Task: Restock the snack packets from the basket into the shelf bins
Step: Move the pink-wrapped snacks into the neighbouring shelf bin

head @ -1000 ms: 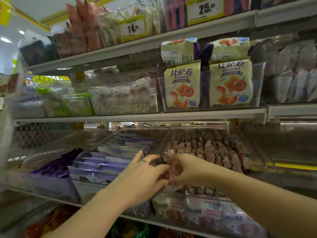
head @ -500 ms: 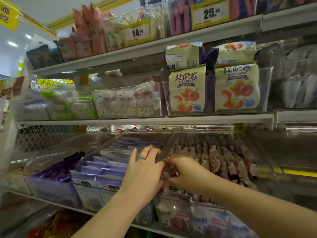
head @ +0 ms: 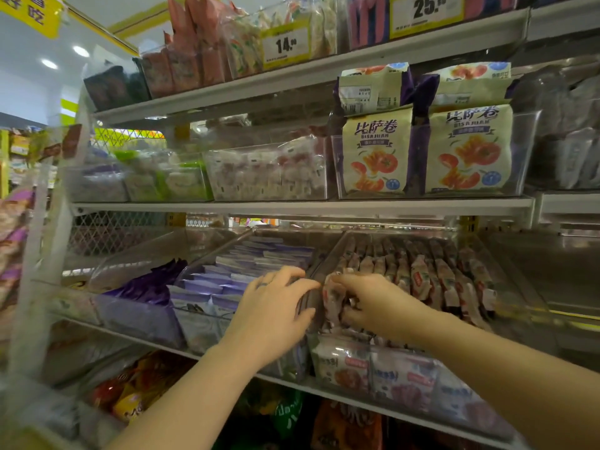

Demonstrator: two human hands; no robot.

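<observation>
My right hand (head: 373, 303) grips a bunch of small white-and-red snack packets (head: 334, 297) at the near left corner of a clear shelf bin (head: 506, 287) filled with rows of the same packets (head: 422, 274). My left hand (head: 276, 310) rests with curved fingers on the clear divider wall between that bin and the bin of purple-and-white packets (head: 246, 267) to its left. A ring shows on one left finger. The basket is out of view.
A bin with dark purple bags (head: 146, 287) stands further left. Above, a shelf (head: 302, 207) holds clear bins and yellow tomato-print bags (head: 467, 147). Price tags 14 and 25 hang on the top shelf. More snacks sit on the shelf below (head: 139, 384).
The two hands, close together before, have drawn apart. My right hand has shifted right into the bin with the packets; my left hand now lies on the divider. The camera has tilted slightly.
</observation>
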